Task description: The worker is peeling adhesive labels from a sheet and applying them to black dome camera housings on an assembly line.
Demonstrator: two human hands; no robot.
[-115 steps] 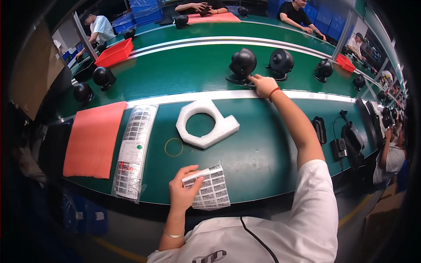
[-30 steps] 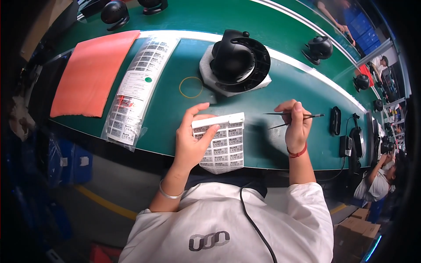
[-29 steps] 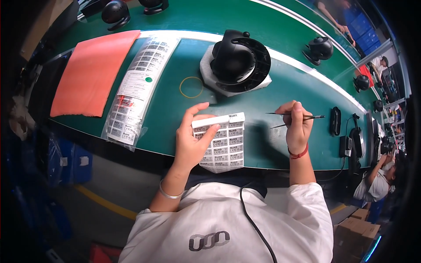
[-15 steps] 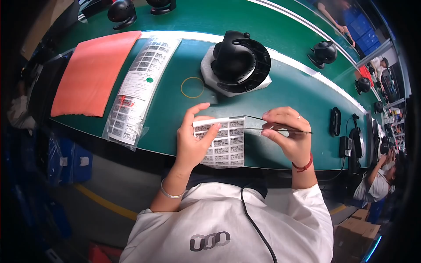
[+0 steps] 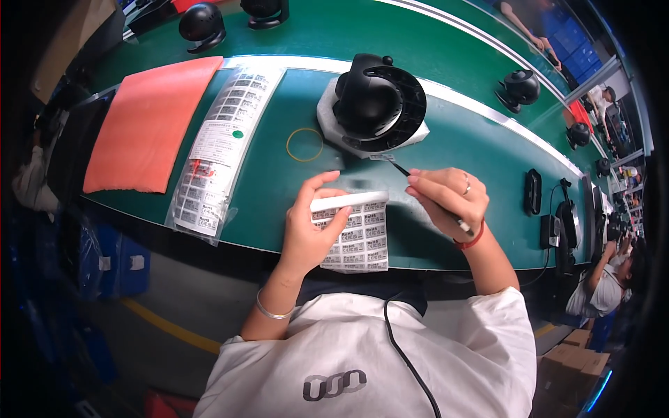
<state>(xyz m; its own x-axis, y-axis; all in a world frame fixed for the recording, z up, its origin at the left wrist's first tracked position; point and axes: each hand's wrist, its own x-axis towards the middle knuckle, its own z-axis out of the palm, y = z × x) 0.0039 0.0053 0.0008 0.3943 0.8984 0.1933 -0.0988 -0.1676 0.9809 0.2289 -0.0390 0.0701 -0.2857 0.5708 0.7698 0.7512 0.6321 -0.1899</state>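
The left hand (image 5: 311,226) grips one label sheet (image 5: 364,235); the right hand (image 5: 451,202) pinches one pair of tweezers (image 5: 401,169), one label (image 5: 381,157) at its tip; one device (image 5: 369,104) rests on one foam block (image 5: 327,115).

Above centre, a black device (image 5: 369,104) is covering much of a white foam block (image 5: 327,111). The right hand (image 5: 453,198) is hiding part of the tweezers (image 5: 398,167); the nearby label (image 5: 381,157) is looking too small to read. Upper left, the top edge is cropping a second device (image 5: 265,12).
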